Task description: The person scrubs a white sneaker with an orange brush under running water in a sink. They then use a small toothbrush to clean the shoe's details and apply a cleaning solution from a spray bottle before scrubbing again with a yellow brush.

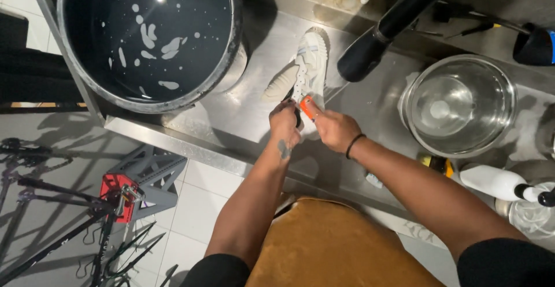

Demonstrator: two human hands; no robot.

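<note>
On the brushed steel counter point(254, 99), a white knit-and-rubber sneaker point(306, 67) lies on its side, ribbed sole toward the left, heel end toward the person. Left hand point(284, 126) curled shut around the shoe's heel edge, fingers wrapped tight. Right hand point(334, 130) clamped on a small brush with orange handle point(307, 108), pressed against the shoe just beside the left hand; thin black band point(354, 145) on that wrist. Big round metal pot point(151, 37) upper left, dark water inside with pale soap flecks floating. Shiny steel bowl point(459, 105) to the right, smooth and rounded, holding clear water. White plastic bottle point(494, 182) lying near the counter's front edge. Black matte faucet spout point(387, 30) angled above the shoe. Brown cushioned seat point(335, 246) below the arms; grey folded metal stand point(151, 174) on white floor tiles.
</note>
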